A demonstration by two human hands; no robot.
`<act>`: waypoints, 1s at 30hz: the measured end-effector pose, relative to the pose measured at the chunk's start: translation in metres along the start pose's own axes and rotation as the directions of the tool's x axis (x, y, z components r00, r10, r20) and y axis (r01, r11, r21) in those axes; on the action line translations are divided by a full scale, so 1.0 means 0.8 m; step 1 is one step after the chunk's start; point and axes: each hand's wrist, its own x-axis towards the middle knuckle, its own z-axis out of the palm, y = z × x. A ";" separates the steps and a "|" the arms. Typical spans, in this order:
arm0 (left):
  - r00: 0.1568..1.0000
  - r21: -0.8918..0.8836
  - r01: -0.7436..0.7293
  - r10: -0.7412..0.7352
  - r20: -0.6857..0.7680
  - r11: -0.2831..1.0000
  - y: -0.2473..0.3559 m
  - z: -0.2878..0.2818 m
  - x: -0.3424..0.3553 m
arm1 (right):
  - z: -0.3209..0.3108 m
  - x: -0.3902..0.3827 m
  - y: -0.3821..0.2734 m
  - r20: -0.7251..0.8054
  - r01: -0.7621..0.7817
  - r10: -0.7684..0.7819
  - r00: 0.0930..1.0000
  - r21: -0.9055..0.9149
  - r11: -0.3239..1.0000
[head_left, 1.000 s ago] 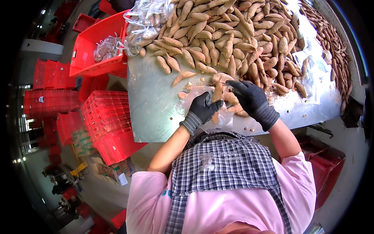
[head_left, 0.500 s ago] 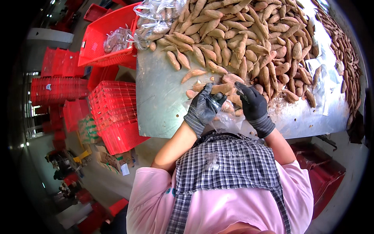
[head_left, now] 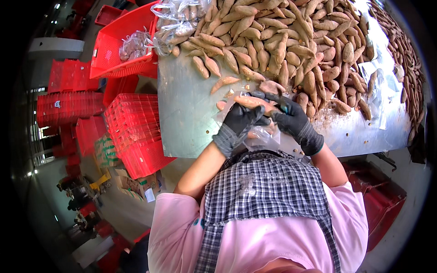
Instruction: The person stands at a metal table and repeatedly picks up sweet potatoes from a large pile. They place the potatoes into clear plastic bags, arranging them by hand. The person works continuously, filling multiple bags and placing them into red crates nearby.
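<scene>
Both my hands wear dark gloves and meet near the front edge of the metal table (head_left: 182, 123). My right hand (head_left: 296, 120) is closed around the right end of a sweet potato (head_left: 249, 101), which lies crosswise above my left hand (head_left: 241, 122). The left hand's fingers are curled on a clear plastic bag (head_left: 264, 139), whose film shows beside and below them. Pinkish sweet potatoes show through the bag, partly hidden by my hands. Just beyond my fingers lies a stubby reddish sweet potato (head_left: 271, 87).
A big heap of sweet potatoes (head_left: 291, 45) covers the far side of the table. Filled clear bags (head_left: 180, 22) sit at its far left corner. Left of the table stand a red crate (head_left: 118, 50) holding a bag and stacked red crates (head_left: 132, 132).
My right hand has closed on a sweet potato, and my two hands have come together. The left hand has turned inward, and the sweet potato now lies across above it.
</scene>
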 end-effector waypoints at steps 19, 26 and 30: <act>0.986 -0.050 0.159 -0.157 0.047 0.986 0.075 -0.059 -0.124 | 0.011 -0.019 0.062 0.196 0.196 0.156 0.968 -0.980 0.019; 0.979 -0.187 0.141 -0.109 0.172 0.972 0.087 -0.085 -0.135 | -0.016 -0.062 -0.009 0.300 0.288 0.042 0.953 -0.940 0.184; 0.974 -0.249 0.227 -0.222 0.051 0.941 0.072 -0.083 -0.128 | -0.020 -0.067 -0.022 0.316 0.299 0.065 0.946 -0.934 0.196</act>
